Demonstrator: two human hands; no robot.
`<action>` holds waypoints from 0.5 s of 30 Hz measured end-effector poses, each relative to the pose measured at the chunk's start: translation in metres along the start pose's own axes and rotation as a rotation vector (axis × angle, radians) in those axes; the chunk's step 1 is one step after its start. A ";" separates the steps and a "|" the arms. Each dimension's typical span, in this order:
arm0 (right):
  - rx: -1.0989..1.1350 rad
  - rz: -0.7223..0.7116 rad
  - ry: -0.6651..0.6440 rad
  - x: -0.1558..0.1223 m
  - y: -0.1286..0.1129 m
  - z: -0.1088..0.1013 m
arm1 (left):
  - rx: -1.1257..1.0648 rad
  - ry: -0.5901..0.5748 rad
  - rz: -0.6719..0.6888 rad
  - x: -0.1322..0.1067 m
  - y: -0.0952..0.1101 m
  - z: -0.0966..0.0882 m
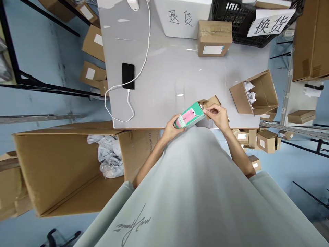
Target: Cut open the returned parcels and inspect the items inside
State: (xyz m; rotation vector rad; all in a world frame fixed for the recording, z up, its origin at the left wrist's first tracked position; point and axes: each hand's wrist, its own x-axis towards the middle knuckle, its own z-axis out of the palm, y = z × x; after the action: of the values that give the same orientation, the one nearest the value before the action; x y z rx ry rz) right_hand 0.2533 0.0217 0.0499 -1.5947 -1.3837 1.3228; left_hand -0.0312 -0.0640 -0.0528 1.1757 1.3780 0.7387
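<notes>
A green product box with a pink picture on its face is held over the near edge of the grey table. My left hand is wrapped round its near end. My right hand is closed in a pinch on the box's far end, at its flap. Just behind the box lies a small opened brown carton, touching or nearly touching it.
On the table lie a black phone on a white cable, an open carton with crumpled paper, a sealed labelled carton, a white bin and a black crate. A big open carton stands at my left; small cartons lie on the floor at my right.
</notes>
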 end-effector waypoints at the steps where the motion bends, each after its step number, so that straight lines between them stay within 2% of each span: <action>1: -0.025 -0.033 -0.045 -0.001 0.000 -0.002 | -0.008 -0.008 -0.005 -0.001 0.000 -0.001; 3: -0.083 -0.112 -0.097 -0.004 0.000 -0.006 | -0.020 -0.019 -0.016 -0.002 0.000 -0.002; 7: -0.178 -0.232 -0.060 -0.011 -0.006 -0.015 | -0.069 -0.030 -0.016 -0.002 0.006 -0.002; 12: -0.261 -0.260 -0.178 -0.015 -0.024 -0.030 | -0.078 -0.048 0.025 0.002 0.016 -0.014; 15: -0.352 -0.296 -0.186 -0.016 -0.034 -0.033 | -0.040 -0.056 0.047 0.002 0.025 -0.025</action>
State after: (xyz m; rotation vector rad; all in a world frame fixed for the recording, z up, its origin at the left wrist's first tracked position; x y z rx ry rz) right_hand 0.2750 0.0192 0.0947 -1.4315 -1.9706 1.1151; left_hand -0.0496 -0.0495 -0.0257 1.1923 1.2877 0.7570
